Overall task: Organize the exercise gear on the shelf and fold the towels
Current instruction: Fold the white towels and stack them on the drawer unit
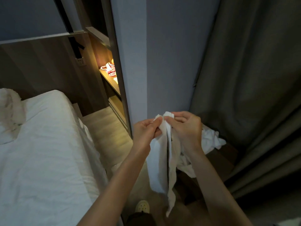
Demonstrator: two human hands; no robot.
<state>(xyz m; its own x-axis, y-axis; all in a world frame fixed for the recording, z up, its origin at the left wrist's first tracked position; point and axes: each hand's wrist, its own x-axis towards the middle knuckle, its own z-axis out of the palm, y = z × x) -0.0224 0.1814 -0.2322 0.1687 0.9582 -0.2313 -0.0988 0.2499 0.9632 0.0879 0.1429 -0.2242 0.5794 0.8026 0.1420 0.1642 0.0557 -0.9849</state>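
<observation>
A dim bedroom is seen: a blue-grey wall corner (171, 62) rises just beyond the hands, a grey curtain (252, 79) hangs right of the right hand (185, 128), and a white-sheeted bed (40, 152) lies left of the left hand (145, 131). One white towel (162, 160) is pinched at its top edge by both hands, close together, its long axis hanging straight down. A second, crumpled white cloth (210, 141) lies just right of the right hand. Red-and-white gear (109, 69) is seen on a lit shelf (109, 80), far up-left; its count cannot be told.
</observation>
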